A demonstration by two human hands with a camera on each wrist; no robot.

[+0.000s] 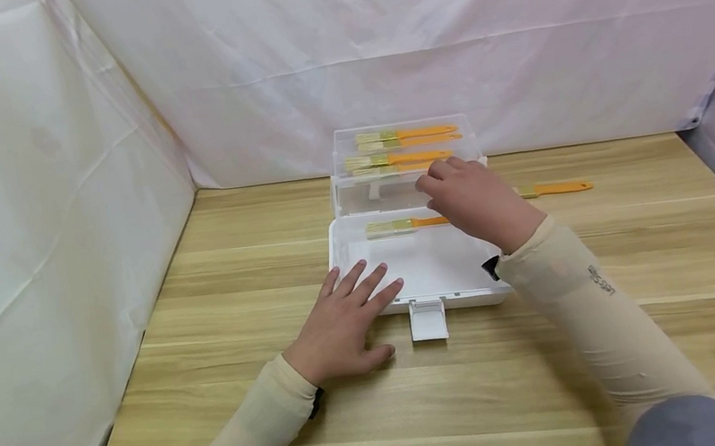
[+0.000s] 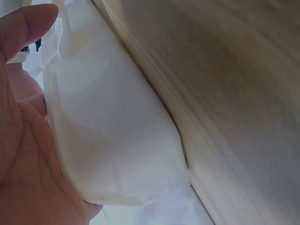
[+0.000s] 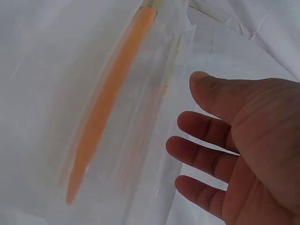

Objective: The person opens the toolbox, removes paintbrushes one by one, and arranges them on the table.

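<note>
A shallow white plastic box (image 1: 419,268) stands with its clear lid (image 1: 354,197) raised at the back. Inside it, near the rear wall, lies a paintbrush (image 1: 392,228) with pale bristles and an orange handle. My left hand (image 1: 347,323) spreads its fingers over the box's front left corner, fingertips past the rim. Above the right part of the box hovers my right hand (image 1: 481,202), covering the brush's handle end in the head view. The right wrist view has the orange handle (image 3: 108,103) beside that hand's gently bent fingers, with nothing between them and the thumb.
Several more orange-handled brushes (image 1: 423,156) show at the lid. Right of the box, another brush (image 1: 561,187) lies on the wooden table (image 1: 234,271), partly hidden by my right hand. A white latch (image 1: 428,321) hangs from the box's front. White cloth (image 1: 403,56) walls the table off.
</note>
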